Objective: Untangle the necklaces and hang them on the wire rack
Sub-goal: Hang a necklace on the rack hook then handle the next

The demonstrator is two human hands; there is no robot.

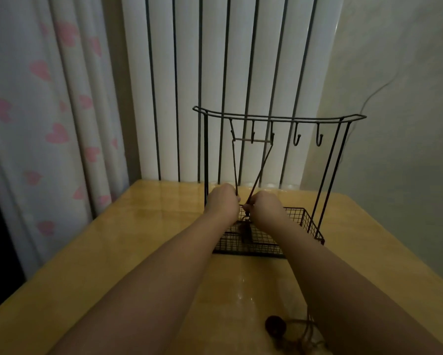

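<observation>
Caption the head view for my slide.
Both hands hold a dark cord necklace hanging on the black wire rack.

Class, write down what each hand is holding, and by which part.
Both hands, left and right, pinch the hanging necklace by its cords' lower ends, one strand each.

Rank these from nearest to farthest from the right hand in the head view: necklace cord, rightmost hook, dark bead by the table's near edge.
1. necklace cord, pinched in the right hand.
2. rightmost hook, up and right on the rack.
3. dark bead, near table edge.
</observation>
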